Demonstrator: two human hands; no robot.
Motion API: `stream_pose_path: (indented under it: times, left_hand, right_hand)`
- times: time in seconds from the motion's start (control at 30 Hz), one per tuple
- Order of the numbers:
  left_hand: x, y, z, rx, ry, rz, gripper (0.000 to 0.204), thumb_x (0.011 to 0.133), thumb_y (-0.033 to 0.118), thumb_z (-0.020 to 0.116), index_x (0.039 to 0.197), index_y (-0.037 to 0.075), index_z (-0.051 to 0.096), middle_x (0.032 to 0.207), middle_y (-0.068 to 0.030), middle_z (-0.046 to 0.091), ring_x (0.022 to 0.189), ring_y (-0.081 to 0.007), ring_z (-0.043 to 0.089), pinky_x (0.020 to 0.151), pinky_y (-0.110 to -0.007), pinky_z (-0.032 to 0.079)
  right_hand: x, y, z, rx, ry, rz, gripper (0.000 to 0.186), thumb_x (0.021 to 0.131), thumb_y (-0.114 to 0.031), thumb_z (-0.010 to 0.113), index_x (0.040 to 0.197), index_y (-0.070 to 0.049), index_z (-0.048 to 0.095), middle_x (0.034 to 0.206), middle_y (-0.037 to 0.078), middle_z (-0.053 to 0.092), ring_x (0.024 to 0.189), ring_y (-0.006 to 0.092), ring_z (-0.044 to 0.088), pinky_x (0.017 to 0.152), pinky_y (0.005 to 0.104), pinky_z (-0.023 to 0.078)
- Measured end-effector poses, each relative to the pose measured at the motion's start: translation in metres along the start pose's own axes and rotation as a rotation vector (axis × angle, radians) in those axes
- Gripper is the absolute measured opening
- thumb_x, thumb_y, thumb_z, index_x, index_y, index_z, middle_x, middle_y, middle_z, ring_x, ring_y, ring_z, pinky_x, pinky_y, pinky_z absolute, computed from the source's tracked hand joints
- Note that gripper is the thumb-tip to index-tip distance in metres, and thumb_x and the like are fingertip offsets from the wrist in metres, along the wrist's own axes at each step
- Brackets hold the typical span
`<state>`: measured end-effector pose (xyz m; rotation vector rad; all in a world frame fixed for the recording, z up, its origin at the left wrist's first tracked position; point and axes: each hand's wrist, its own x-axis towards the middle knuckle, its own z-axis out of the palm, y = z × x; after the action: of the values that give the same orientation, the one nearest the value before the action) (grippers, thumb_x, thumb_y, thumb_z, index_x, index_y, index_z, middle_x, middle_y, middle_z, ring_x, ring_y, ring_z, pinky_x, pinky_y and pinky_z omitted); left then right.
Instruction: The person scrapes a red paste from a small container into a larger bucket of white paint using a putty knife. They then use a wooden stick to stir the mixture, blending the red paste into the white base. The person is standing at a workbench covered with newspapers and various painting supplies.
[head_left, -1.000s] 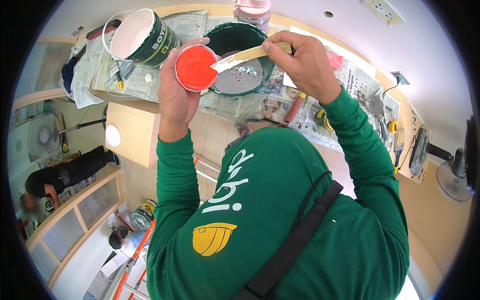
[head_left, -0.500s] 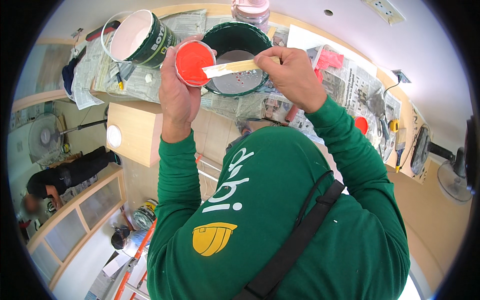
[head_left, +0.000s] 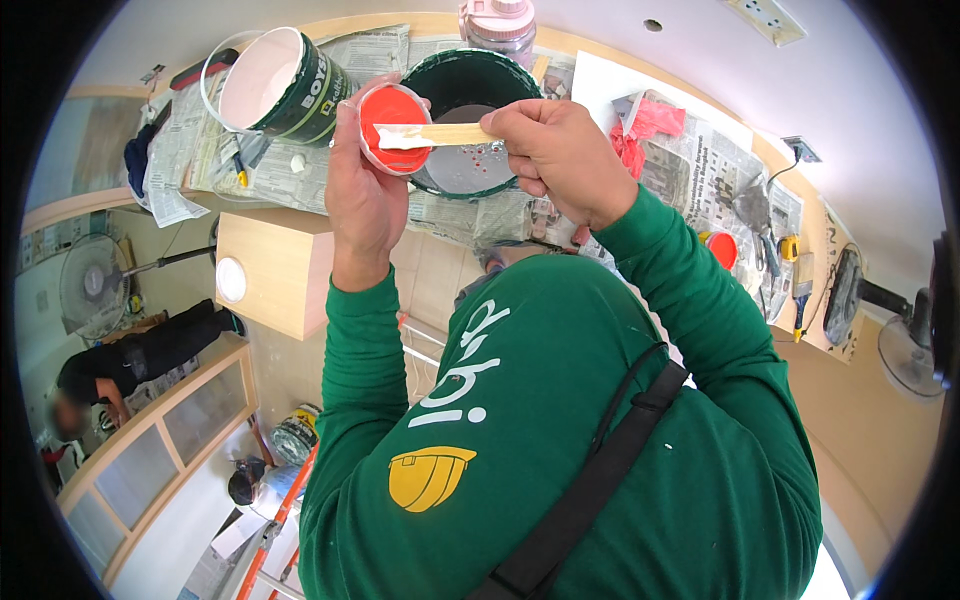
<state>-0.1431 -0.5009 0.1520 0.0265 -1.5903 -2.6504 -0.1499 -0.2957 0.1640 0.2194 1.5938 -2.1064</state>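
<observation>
My left hand [head_left: 365, 195] holds a small round can of orange-red paint [head_left: 393, 128], raised over the newspaper-covered counter. My right hand [head_left: 560, 160] grips a flat wooden stir stick [head_left: 440, 135], whose paint-whitened tip lies across the open top of the small can. Directly behind the can stands a dark green bucket [head_left: 470, 125] holding grey paint speckled with red drops. Both arms wear green sleeves.
A white-lined paint bucket [head_left: 275, 85] lies tilted at the back left. A pink lidded jar [head_left: 497, 20], a red rag [head_left: 640, 135], an orange lid [head_left: 722, 250] and small tools sit on the newspapers [head_left: 700, 160]. Another person [head_left: 120, 365] crouches far below left. Fans stand left and right.
The stir stick has swung from the green bucket's rim down onto the small can's mouth. My right hand has moved left and lower, closer to the left hand.
</observation>
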Motion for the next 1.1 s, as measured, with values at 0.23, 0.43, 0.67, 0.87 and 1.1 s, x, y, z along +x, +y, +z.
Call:
stream_pose_path:
  times: [0.23,0.43,0.67,0.87,1.1]
  left_hand:
    - [0.0,0.004,-0.022,-0.001,0.056,-0.01,0.062,0.115,0.045,0.03,0.145,-0.006,0.05,0.13,-0.0181,0.065,0.115,-0.0311,0.067,0.093,-0.041,0.059]
    - [-0.001,0.005,-0.029,0.004,0.065,-0.001,0.061,0.115,0.044,0.029,0.145,-0.006,0.051,0.129,-0.0193,0.066,0.105,-0.0314,0.07,0.092,-0.041,0.059]
    - [0.001,0.0,-0.027,-0.031,0.05,0.024,0.056,0.115,0.043,0.034,0.14,-0.003,0.054,0.133,-0.0156,0.063,0.117,-0.0275,0.067,0.098,-0.041,0.059]
    - [0.002,0.0,-0.031,-0.033,0.029,0.012,0.055,0.115,0.042,0.034,0.141,-0.002,0.054,0.133,-0.0154,0.063,0.117,-0.0277,0.068,0.098,-0.041,0.059]
    - [0.0,0.001,-0.029,-0.03,0.047,0.014,0.058,0.115,0.044,0.033,0.141,-0.003,0.054,0.121,-0.0182,0.069,0.112,-0.0258,0.069,0.096,-0.038,0.058]
  right_hand:
    - [-0.011,-0.004,-0.022,0.009,0.052,-0.078,0.026,0.099,-0.023,0.071,0.105,0.003,0.074,0.069,-0.003,0.054,0.057,0.0065,0.048,0.051,0.0241,0.037]
    - [-0.021,0.019,-0.045,-0.702,0.321,-0.638,0.024,0.099,-0.018,0.073,0.118,-0.005,0.077,0.069,0.0,0.057,0.06,0.0101,0.051,0.055,0.0291,0.043]
    - [-0.016,0.053,-0.058,-0.955,0.324,-0.906,0.024,0.095,-0.007,0.074,0.119,-0.007,0.078,0.073,0.006,0.059,0.064,0.0169,0.057,0.058,0.0325,0.045]
    - [-0.013,0.051,-0.059,-0.978,0.325,-0.91,0.024,0.095,-0.007,0.074,0.118,-0.008,0.078,0.074,0.006,0.059,0.063,0.0174,0.057,0.058,0.0328,0.045]
    - [-0.014,0.047,-0.057,-0.991,0.306,-0.913,0.024,0.097,-0.005,0.073,0.12,-0.005,0.078,0.074,0.005,0.061,0.064,0.0137,0.057,0.059,0.0294,0.045]
